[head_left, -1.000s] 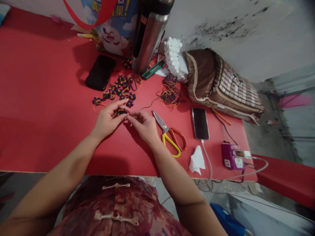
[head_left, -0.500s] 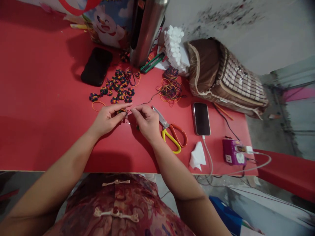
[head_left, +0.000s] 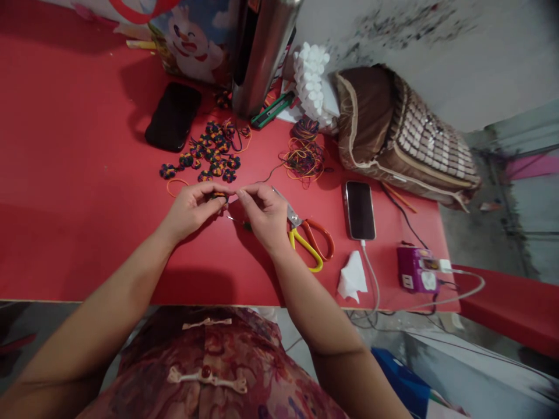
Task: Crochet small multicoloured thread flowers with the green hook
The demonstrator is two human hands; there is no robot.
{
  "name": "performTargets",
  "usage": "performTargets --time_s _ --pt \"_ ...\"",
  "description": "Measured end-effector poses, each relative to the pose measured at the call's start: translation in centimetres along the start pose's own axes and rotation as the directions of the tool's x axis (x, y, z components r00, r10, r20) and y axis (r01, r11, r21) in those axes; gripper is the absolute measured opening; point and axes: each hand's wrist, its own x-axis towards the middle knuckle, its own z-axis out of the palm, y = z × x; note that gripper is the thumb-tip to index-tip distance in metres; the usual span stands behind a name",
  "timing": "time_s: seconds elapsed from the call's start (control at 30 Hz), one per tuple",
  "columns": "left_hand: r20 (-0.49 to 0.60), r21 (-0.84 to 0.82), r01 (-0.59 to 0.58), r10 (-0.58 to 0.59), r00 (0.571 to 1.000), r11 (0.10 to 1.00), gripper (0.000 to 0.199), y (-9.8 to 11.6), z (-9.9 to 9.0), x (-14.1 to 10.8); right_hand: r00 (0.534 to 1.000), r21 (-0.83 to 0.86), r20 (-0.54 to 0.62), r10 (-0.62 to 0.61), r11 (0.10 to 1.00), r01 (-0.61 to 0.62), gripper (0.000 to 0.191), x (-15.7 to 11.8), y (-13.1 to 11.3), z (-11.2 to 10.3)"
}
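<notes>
My left hand pinches a small multicoloured knotted cord piece between thumb and fingers; most of it is hidden. Just right of it, my right hand is closed in a pinch, seemingly on the cord's end, too fine to make out fully. A thin hooked tool with a dark green handle lies below the fingers, partly behind the right hand. Scissors with yellow and orange handles rest beside my right hand. Beyond the hands are several finished knotted flowers and a tangle of coloured cord.
A black phone lies far left. At the back stand a steel flask and a picture bag, near a green cutter. A brown cushion, a charging phone, a tissue and a purple power socket are at right.
My right hand has shifted slightly right and up, away from the left fingers. More of the hooked tool's dark handle shows. The left hand keeps its pinch; the whole view has shifted slightly.
</notes>
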Motion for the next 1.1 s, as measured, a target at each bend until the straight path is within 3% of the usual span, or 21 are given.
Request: performTargets --time_s 0.13,0.23,0.37,0.5,0.67,0.87,1.0,1.1 --pt "-0.029 0.067 -0.021 0.023 0.999 0.998 0.018 -0.1 0.2 0.2 1.0 -0.003 0.009 -0.002 1.0 0.002 0.013 0.1 -0.3 0.0" --pt "-0.04 0.115 -0.048 0.053 0.998 0.992 0.015 -0.2 0.2 0.4 1.0 0.1 0.007 0.015 0.995 -0.016 0.016 0.0 -0.8 0.0" --pt "-0.011 0.145 -0.084 0.086 0.996 0.986 0.012 0.0 0.4 0.3 0.969 0.353 0.146 0.2 0.904 -0.24 0.036 -0.2 -1.4 0.2" --pt "0.028 0.152 -0.084 0.08 0.996 0.985 0.012 0.2 0.6 0.0 0.927 0.437 0.291 0.238 0.828 -0.35 0.046 -0.4 -1.2 0.7" --pt "0.021 0.186 -0.096 0.094 0.995 0.978 0.009 0.2 0.4 -0.3 0.953 0.522 0.242 0.179 0.804 -0.284 0.045 -0.3 -1.1 0.5" --pt "-0.056 0.114 -0.089 0.096 0.994 0.99 0.009 0.1 -0.2 -0.2 0.979 0.483 -0.023 0.203 0.859 -0.167 0.05 0.8 -1.3 -1.6" --pt "-0.049 -0.039 0.02 -0.021 0.999 0.999 0.017 0.2 0.1 -0.1 0.981 0.362 0.039 0.189 0.913 -0.19 0.044 0.7 -1.0 -1.4" --pt "-0.011 -0.045 0.027 -0.028 1.0 0.999 0.021 0.4 0.5 -0.2 0.976 0.327 0.145 0.163 0.923 -0.203 0.043 0.2 -1.0 -0.7"
